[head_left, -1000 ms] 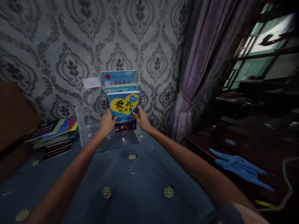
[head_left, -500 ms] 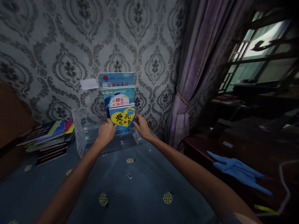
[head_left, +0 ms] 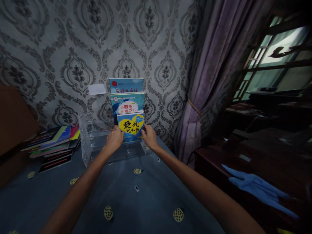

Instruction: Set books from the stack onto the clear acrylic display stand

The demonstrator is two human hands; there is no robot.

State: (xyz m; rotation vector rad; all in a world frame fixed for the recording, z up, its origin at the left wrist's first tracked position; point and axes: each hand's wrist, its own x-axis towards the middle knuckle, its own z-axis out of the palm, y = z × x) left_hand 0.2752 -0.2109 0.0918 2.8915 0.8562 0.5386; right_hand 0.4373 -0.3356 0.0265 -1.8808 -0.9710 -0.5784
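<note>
A clear tiered rack (head_left: 85, 143) stands against the wall, with blue books stepped one behind another at its right end. The front book (head_left: 131, 126) has a yellow heart on its cover. My left hand (head_left: 114, 139) grips its left edge and my right hand (head_left: 149, 136) its right edge, fingers closed. Behind it rise a book with a white circle (head_left: 128, 102) and, at the back, a taller light blue book (head_left: 126, 85).
A pile of books (head_left: 56, 139) lies left of the rack on the blue cloth (head_left: 122, 201), near a brown box (head_left: 14, 120). A purple curtain (head_left: 207, 81) hangs at right. A blue glove (head_left: 258, 188) rests on a dark surface.
The view has shifted slightly, so the scene sits a little further right and lower. Both hands stay on the front book's edges.
</note>
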